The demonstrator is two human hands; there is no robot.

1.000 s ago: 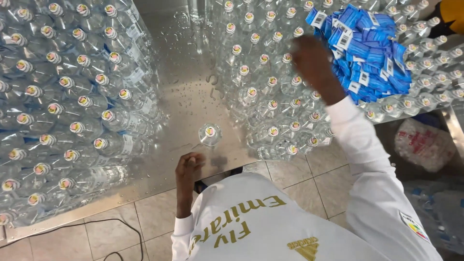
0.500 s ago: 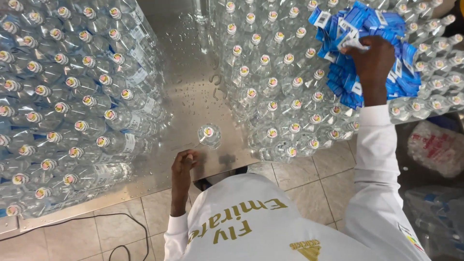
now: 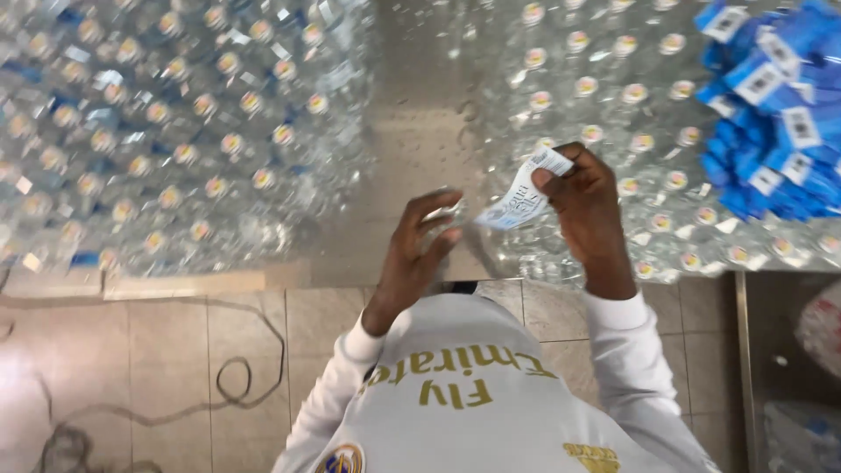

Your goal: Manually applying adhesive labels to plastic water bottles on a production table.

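White and blue, a paper label (image 3: 523,194) sits pinched in the fingers (image 3: 550,178) of the right hand (image 3: 589,210), its long axis slanting from upper right down to lower left, above the steel desk (image 3: 412,149). The left hand (image 3: 419,250) is half open, its fingers curled around a clear bottle that is blurred. Half a second ago the right hand was in the blue label pile (image 3: 775,114) and the left lay at the desk edge.
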